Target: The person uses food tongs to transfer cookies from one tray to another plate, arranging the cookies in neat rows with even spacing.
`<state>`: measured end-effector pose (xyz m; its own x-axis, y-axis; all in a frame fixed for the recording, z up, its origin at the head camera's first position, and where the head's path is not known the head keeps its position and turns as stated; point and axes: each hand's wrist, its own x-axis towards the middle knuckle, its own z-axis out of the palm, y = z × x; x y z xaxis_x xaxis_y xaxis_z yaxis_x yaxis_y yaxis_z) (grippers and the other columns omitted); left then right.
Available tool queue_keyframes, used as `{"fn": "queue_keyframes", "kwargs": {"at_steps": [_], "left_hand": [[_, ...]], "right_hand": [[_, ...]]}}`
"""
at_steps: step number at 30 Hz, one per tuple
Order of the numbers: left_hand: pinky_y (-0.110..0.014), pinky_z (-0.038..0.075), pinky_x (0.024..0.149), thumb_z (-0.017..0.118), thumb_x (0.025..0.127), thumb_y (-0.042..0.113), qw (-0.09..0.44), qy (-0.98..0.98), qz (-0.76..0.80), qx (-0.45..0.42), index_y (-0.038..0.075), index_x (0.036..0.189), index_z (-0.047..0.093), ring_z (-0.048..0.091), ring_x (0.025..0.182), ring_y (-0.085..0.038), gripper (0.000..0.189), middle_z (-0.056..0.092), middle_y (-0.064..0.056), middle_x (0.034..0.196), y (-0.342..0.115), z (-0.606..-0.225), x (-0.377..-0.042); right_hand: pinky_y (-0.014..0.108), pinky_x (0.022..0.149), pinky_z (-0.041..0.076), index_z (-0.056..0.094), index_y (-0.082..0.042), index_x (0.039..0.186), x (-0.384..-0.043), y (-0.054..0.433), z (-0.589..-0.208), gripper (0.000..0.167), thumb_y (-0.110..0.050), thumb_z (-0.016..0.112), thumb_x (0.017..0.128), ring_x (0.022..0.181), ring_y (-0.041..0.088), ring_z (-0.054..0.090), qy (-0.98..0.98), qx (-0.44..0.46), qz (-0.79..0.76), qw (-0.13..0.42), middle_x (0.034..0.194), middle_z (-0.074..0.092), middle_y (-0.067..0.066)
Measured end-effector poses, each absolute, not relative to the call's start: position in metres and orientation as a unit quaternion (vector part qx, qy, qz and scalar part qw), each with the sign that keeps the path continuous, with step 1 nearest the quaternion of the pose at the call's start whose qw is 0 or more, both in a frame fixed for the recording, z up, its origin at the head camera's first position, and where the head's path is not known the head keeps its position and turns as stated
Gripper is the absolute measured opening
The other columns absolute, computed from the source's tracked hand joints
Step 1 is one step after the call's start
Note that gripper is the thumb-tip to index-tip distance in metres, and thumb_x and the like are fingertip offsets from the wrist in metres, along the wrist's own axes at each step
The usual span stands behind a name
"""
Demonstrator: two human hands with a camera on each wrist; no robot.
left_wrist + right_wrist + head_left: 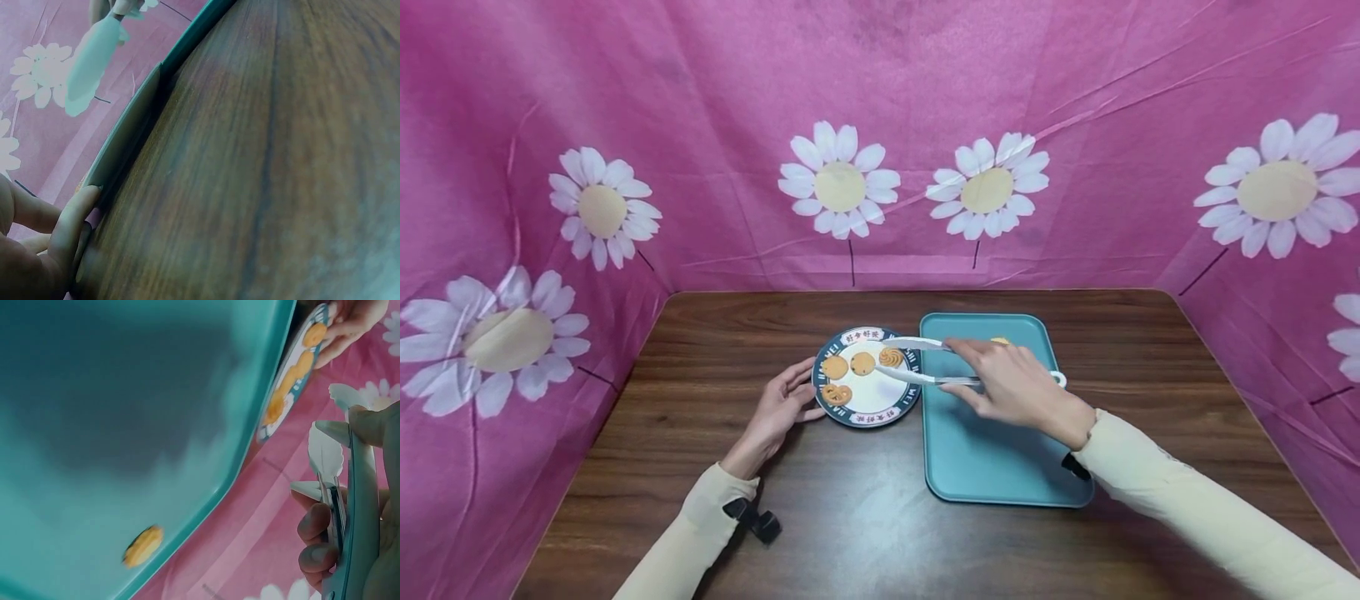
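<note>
My left hand [780, 402] holds the left rim of a round plate [868, 406] with a dark patterned border. Several cookies lie on it: a round one [835, 367], a dotted one [862, 363], a swirled one [891, 357] and a pretzel-shaped one [836, 394]. White tongs [913, 377] are gripped in my right hand [1011, 387]; their two ends stand apart above the plate, with no cookie visibly caught between them. Beneath that hand lies a teal tray [992, 467]. One cookie [143, 545] rests near the tray's edge, mostly hidden by the hand in the head view.
Plate and tray sit side by side on a brown wooden table [700, 350], the plate's right rim close against the tray. A pink cloth [910, 67] printed with white daisies surrounds the table's back and sides.
</note>
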<state>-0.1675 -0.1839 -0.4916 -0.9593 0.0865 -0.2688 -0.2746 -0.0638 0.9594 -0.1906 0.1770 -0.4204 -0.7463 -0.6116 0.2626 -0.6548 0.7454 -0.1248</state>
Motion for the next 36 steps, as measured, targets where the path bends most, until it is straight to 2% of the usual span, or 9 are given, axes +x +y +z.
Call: {"fn": "queue_keyframes", "kwargs": {"at_steps": [4,11,19,26,32,36], "left_hand": [[-0.031,0.068,0.086,0.045,0.104,-0.008,0.125,0.671,0.728,-0.066,0.000,0.159,0.036,0.066,0.114,-0.018,0.056,0.040,-0.027,0.162,-0.184,-0.490,-0.169],[-0.029,0.068,0.085,0.044,0.105,-0.006,0.127,0.674,0.723,-0.078,0.002,0.160,0.036,0.065,0.115,-0.018,0.056,0.040,-0.025,0.163,-0.184,-0.490,-0.169],[-0.027,0.067,0.085,0.043,0.106,-0.005,0.129,0.680,0.718,-0.074,0.002,0.160,0.036,0.062,0.121,-0.022,0.055,0.040,-0.025,0.163,-0.183,-0.490,-0.167],[-0.027,0.067,0.085,0.043,0.105,-0.006,0.131,0.678,0.720,-0.073,0.002,0.160,0.036,0.065,0.114,-0.018,0.056,0.040,-0.025,0.162,-0.182,-0.488,-0.167],[-0.029,0.067,0.086,0.044,0.105,-0.005,0.134,0.679,0.717,-0.077,0.005,0.160,0.037,0.064,0.116,-0.019,0.056,0.041,-0.022,0.163,-0.181,-0.489,-0.168],[-0.029,0.067,0.086,0.044,0.106,-0.005,0.136,0.682,0.714,-0.077,0.005,0.160,0.037,0.064,0.117,-0.020,0.056,0.041,-0.022,0.163,-0.182,-0.490,-0.168]], "right_hand": [[0.037,0.052,0.059,0.062,-0.010,0.141,-0.191,0.196,-0.423,0.067,-0.053,0.075,0.091,0.080,0.022,0.070,-0.931,0.327,0.106,0.122,0.109,0.078,0.012],[0.030,0.041,0.050,0.062,-0.008,0.139,-0.192,0.221,-0.427,0.066,-0.052,0.075,0.091,0.069,0.019,0.069,-0.938,0.305,0.095,0.134,0.111,0.079,0.013],[0.040,0.045,0.056,0.062,-0.008,0.138,-0.191,0.240,-0.432,0.064,-0.050,0.075,0.092,0.067,0.022,0.069,-0.947,0.278,0.087,0.132,0.108,0.078,0.012],[0.040,0.044,0.055,0.062,-0.005,0.138,-0.190,0.253,-0.433,0.065,-0.049,0.075,0.092,0.066,0.021,0.067,-0.955,0.259,0.081,0.120,0.107,0.078,0.017],[0.045,0.047,0.058,0.063,-0.005,0.137,-0.190,0.264,-0.434,0.064,-0.048,0.076,0.092,0.070,0.026,0.071,-0.960,0.244,0.077,0.118,0.109,0.077,0.019],[0.041,0.044,0.055,0.064,-0.004,0.135,-0.192,0.271,-0.435,0.063,-0.049,0.075,0.093,0.064,0.021,0.066,-0.965,0.229,0.073,0.102,0.104,0.077,0.018]]}}
